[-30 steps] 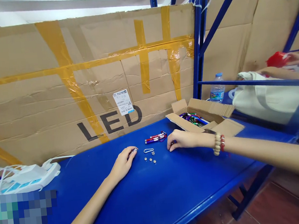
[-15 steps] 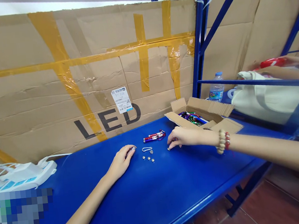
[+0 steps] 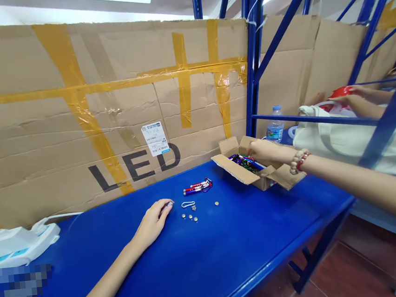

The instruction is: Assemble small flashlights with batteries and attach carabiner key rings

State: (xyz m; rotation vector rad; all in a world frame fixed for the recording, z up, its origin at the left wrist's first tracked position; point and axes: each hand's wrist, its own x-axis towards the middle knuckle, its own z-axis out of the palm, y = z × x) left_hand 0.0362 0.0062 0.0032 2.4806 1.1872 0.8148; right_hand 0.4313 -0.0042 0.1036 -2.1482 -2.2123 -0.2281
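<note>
My left hand (image 3: 151,223) rests on the blue table (image 3: 208,259), its fingers curled over a small silvery object at the fingertips. Just right of it lie a metal clip (image 3: 188,204) and three button cells (image 3: 189,217); another button cell (image 3: 216,203) lies alone further right. Two small red and purple keychain flashlights (image 3: 197,187) lie behind them. My right hand (image 3: 261,150), with bead bracelets on the wrist, reaches into an open cardboard box (image 3: 252,167) of coloured keychain flashlights; its fingers are bent over the contents.
A taped cardboard sheet marked LED (image 3: 117,114) stands behind the table. A white power strip (image 3: 18,243) lies at far left. Blue rack posts (image 3: 251,68), a water bottle (image 3: 274,124) and a white bag (image 3: 351,138) are at right, where another person's hands (image 3: 357,93) hold something red.
My right hand left a button cell on the table and moved right and back into the cardboard box. My left hand stayed put. The view shifted slightly.
</note>
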